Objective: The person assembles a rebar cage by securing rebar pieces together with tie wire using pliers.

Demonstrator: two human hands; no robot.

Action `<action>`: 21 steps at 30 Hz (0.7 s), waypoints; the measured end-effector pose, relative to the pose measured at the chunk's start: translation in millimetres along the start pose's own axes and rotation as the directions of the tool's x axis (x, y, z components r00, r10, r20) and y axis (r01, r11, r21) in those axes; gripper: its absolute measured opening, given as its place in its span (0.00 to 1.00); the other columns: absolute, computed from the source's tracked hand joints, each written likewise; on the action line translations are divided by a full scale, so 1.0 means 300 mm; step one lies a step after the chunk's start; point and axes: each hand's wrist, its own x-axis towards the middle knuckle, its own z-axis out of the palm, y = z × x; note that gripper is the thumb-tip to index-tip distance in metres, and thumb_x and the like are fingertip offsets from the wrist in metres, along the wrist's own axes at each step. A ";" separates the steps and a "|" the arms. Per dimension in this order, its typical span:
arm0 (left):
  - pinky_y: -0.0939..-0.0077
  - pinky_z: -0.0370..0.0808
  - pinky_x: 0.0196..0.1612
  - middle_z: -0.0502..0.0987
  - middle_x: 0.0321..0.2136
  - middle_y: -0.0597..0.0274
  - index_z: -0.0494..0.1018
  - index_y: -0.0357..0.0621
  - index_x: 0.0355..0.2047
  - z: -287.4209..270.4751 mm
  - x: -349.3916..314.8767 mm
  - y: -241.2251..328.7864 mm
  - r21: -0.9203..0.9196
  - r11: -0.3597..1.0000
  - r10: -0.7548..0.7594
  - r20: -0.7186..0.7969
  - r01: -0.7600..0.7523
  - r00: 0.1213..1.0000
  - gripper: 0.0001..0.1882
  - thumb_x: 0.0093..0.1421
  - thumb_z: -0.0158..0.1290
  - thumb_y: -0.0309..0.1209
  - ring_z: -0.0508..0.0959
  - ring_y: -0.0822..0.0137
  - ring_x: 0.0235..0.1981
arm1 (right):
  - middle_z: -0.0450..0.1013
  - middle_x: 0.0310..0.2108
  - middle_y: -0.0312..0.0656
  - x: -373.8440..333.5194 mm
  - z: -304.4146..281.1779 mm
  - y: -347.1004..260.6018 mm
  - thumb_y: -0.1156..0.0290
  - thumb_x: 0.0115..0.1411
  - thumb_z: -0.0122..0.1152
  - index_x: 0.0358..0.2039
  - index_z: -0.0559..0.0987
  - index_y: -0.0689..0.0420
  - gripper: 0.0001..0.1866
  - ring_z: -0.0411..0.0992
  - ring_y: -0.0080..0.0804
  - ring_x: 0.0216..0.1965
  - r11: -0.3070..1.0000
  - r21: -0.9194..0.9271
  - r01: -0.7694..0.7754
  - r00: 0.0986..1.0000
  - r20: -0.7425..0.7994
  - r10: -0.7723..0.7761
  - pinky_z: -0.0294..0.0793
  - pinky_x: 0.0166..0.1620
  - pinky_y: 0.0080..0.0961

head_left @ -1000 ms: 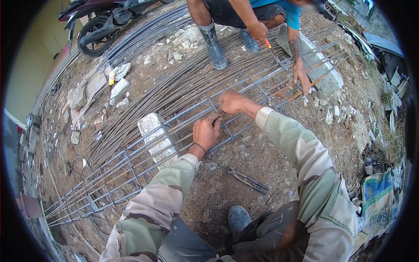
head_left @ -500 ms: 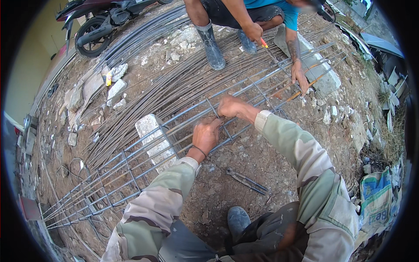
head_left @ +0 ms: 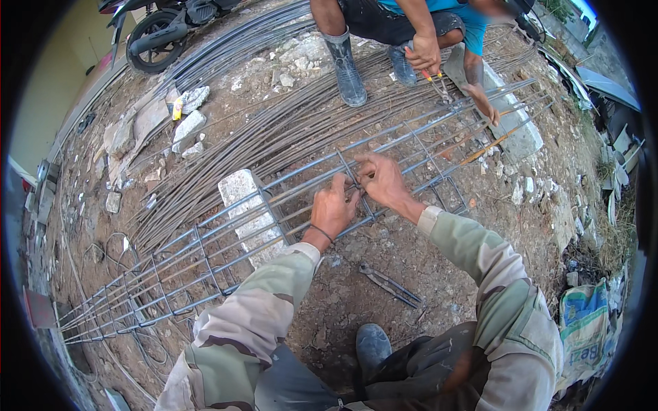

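A long cage of steel reinforcing bars [head_left: 171,282] with square stirrups slants from lower left to upper right in front of me. Both my hands meet at one stirrup [head_left: 367,205] near its middle. My left hand [head_left: 334,209] is closed, thumb and fingers pinched against the crossing of bar and stirrup. Just right of it, my right hand [head_left: 385,181] has its fingers curled at the same crossing. Whatever the fingertips pinch is too small to make out. On the dirt below lie metal pincers [head_left: 389,285], apart from both hands.
Opposite me, a crouching person's hand [head_left: 423,52] grips red-and-yellow-handled pliers [head_left: 436,81] at the cage. Concrete blocks [head_left: 240,188] prop the cage. Beyond are loose rods [head_left: 199,188], rubble [head_left: 188,129] and a motorcycle [head_left: 161,34]. A sack [head_left: 585,322] lies at right.
My hands have shifted a little and drawn slightly apart, still at the same stirrup. The other person's pliers have swung, and their handles now show spread. The whole view has shifted slightly.
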 end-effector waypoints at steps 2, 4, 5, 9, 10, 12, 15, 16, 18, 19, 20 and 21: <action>0.54 0.81 0.40 0.84 0.38 0.42 0.69 0.42 0.45 -0.006 0.005 0.002 -0.015 1.000 -0.022 0.013 0.022 1.000 0.20 0.57 0.67 0.30 0.84 0.40 0.41 | 0.84 0.32 0.45 -0.022 0.004 0.005 0.77 0.49 0.67 0.48 0.82 0.59 0.22 0.82 0.42 0.37 0.997 -0.021 0.077 0.996 -0.037 -0.078 0.79 0.45 0.37; 0.54 0.81 0.41 0.84 0.38 0.42 0.69 0.42 0.45 -0.011 0.004 0.005 -0.031 0.998 -0.046 0.024 0.047 0.999 0.20 0.57 0.67 0.30 0.84 0.40 0.41 | 0.84 0.32 0.45 -0.036 0.007 0.003 0.77 0.50 0.67 0.49 0.82 0.60 0.23 0.82 0.42 0.37 0.987 -0.043 0.154 0.985 -0.069 -0.156 0.79 0.45 0.37; 0.54 0.81 0.42 0.84 0.39 0.42 0.69 0.41 0.45 -0.014 0.004 0.002 -0.044 0.998 -0.041 0.028 0.043 0.999 0.21 0.57 0.67 0.30 0.84 0.41 0.42 | 0.84 0.32 0.46 -0.038 0.009 -0.004 0.77 0.50 0.66 0.49 0.82 0.60 0.23 0.82 0.43 0.36 0.991 0.014 0.130 0.989 -0.078 -0.128 0.79 0.45 0.37; 0.55 0.82 0.42 0.84 0.38 0.43 0.69 0.41 0.46 -0.015 0.003 0.003 -0.062 0.997 -0.038 0.045 0.040 0.998 0.21 0.57 0.67 0.29 0.84 0.41 0.42 | 0.84 0.31 0.47 0.002 -0.019 -0.042 0.77 0.50 0.66 0.49 0.82 0.61 0.22 0.82 0.46 0.35 0.993 0.055 -0.102 0.995 -0.010 0.103 0.79 0.42 0.36; 0.55 0.82 0.42 0.84 0.38 0.43 0.69 0.41 0.46 -0.019 0.003 0.002 -0.065 0.997 -0.044 0.043 0.046 0.998 0.21 0.57 0.67 0.29 0.84 0.41 0.42 | 0.84 0.31 0.47 0.013 -0.016 -0.059 0.77 0.50 0.66 0.49 0.82 0.61 0.22 0.82 0.46 0.35 0.993 0.053 -0.104 0.995 -0.004 0.104 0.79 0.42 0.36; 0.56 0.82 0.42 0.84 0.38 0.43 0.68 0.41 0.46 -0.016 0.006 0.000 -0.100 0.995 -0.003 0.005 0.003 1.000 0.22 0.56 0.67 0.29 0.84 0.41 0.41 | 0.83 0.31 0.49 0.037 -0.007 -0.088 0.77 0.49 0.67 0.48 0.82 0.62 0.22 0.82 0.47 0.36 0.984 -0.104 -0.142 0.990 -0.012 0.141 0.80 0.42 0.36; 0.56 0.81 0.40 0.84 0.37 0.42 0.72 0.40 0.46 -0.013 0.002 0.007 -0.109 0.994 0.009 -0.077 -0.017 0.997 0.20 0.56 0.67 0.31 0.84 0.40 0.38 | 0.83 0.31 0.53 0.088 -0.005 -0.060 0.77 0.48 0.67 0.47 0.82 0.63 0.23 0.82 0.50 0.35 0.968 -0.172 -0.181 0.979 0.064 0.194 0.80 0.44 0.37; 0.56 0.81 0.40 0.84 0.37 0.42 0.72 0.40 0.46 -0.012 -0.002 0.012 -0.113 0.993 0.010 -0.079 -0.019 0.997 0.20 0.56 0.67 0.31 0.84 0.40 0.38 | 0.83 0.31 0.53 0.103 -0.009 -0.050 0.77 0.48 0.67 0.47 0.82 0.63 0.23 0.82 0.50 0.35 0.968 -0.177 -0.181 0.979 0.062 0.194 0.80 0.44 0.37; 0.55 0.80 0.40 0.83 0.35 0.39 0.77 0.39 0.43 -0.030 -0.009 0.038 0.023 0.997 -0.072 0.029 0.072 0.997 0.18 0.54 0.67 0.31 0.84 0.41 0.37 | 0.81 0.31 0.53 0.122 -0.008 -0.052 0.79 0.47 0.65 0.47 0.82 0.64 0.23 0.80 0.54 0.39 0.894 -0.304 -0.330 0.920 0.110 0.377 0.78 0.50 0.39; 0.55 0.80 0.40 0.83 0.35 0.39 0.77 0.39 0.43 -0.024 -0.010 0.037 0.018 0.997 -0.073 0.028 0.073 0.997 0.18 0.54 0.67 0.31 0.84 0.41 0.37 | 0.81 0.31 0.53 0.096 -0.010 -0.048 0.79 0.47 0.65 0.47 0.82 0.64 0.23 0.80 0.54 0.39 0.892 -0.309 -0.331 0.919 0.110 0.379 0.78 0.50 0.39; 0.55 0.80 0.40 0.82 0.34 0.39 0.79 0.39 0.42 -0.033 -0.014 0.016 0.004 1.000 -0.015 -0.008 0.015 1.000 0.16 0.54 0.67 0.31 0.83 0.41 0.37 | 0.80 0.31 0.50 0.053 0.008 -0.065 0.79 0.47 0.64 0.47 0.81 0.64 0.23 0.78 0.54 0.42 0.952 -0.290 -0.099 0.991 0.062 0.122 0.76 0.52 0.39; 0.55 0.80 0.40 0.82 0.34 0.39 0.81 0.39 0.40 -0.038 -0.014 0.006 -0.012 0.999 0.043 -0.044 -0.044 0.998 0.15 0.53 0.67 0.30 0.83 0.41 0.36 | 0.79 0.30 0.48 0.015 0.015 -0.072 0.80 0.47 0.63 0.48 0.81 0.63 0.23 0.76 0.54 0.45 0.948 -0.285 0.139 0.990 0.008 -0.143 0.73 0.55 0.40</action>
